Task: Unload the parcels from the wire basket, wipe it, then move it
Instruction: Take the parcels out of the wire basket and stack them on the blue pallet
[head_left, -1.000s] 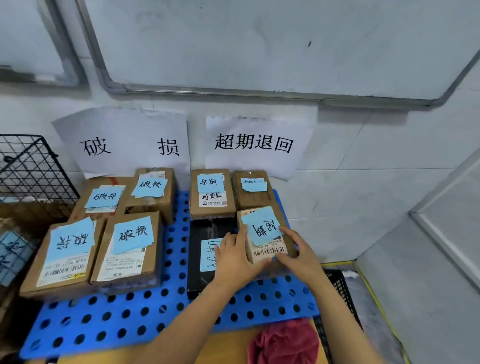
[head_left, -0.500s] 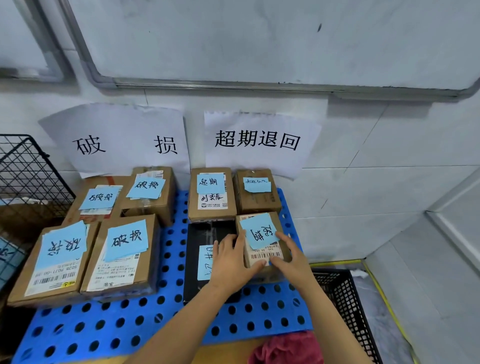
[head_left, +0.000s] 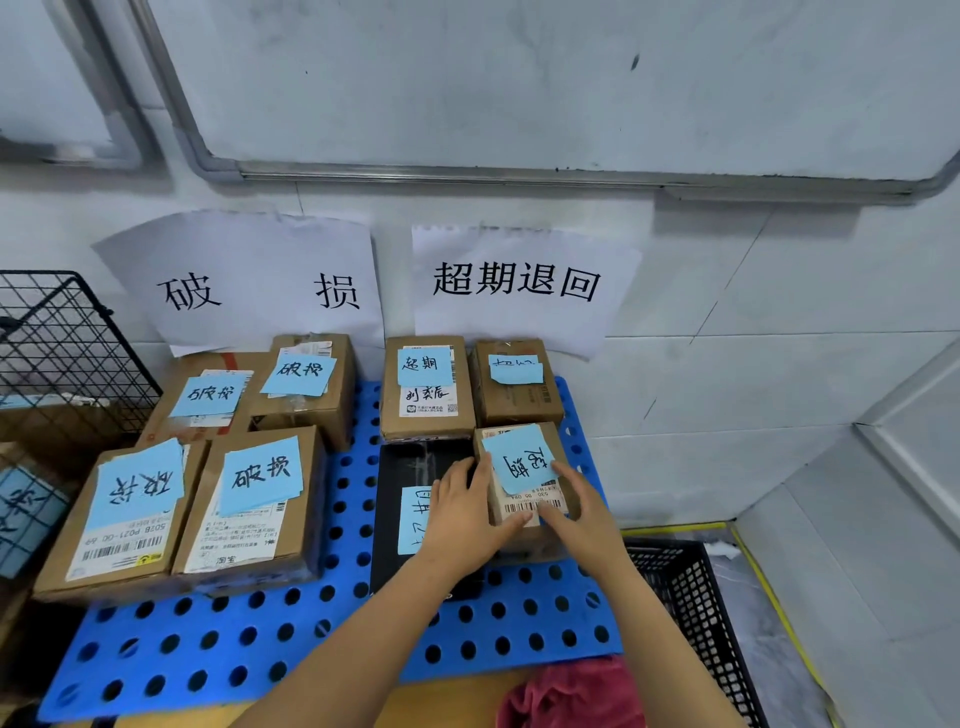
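We clasp the small brown cardboard parcel (head_left: 524, 467) on the blue perforated plastic board (head_left: 467, 639): left hand (head_left: 460, 519) curled round its nine o'clock side, right hand (head_left: 582, 512) its four o'clock.

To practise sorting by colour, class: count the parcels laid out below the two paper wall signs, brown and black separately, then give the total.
Brown parcels: 7
Black parcel: 1
Total: 8

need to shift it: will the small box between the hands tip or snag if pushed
The box likely handles stiff: squared cardboard. Flat and low, it should not tip. The holes in the pallet might catch an edge, and its blue note could lift.
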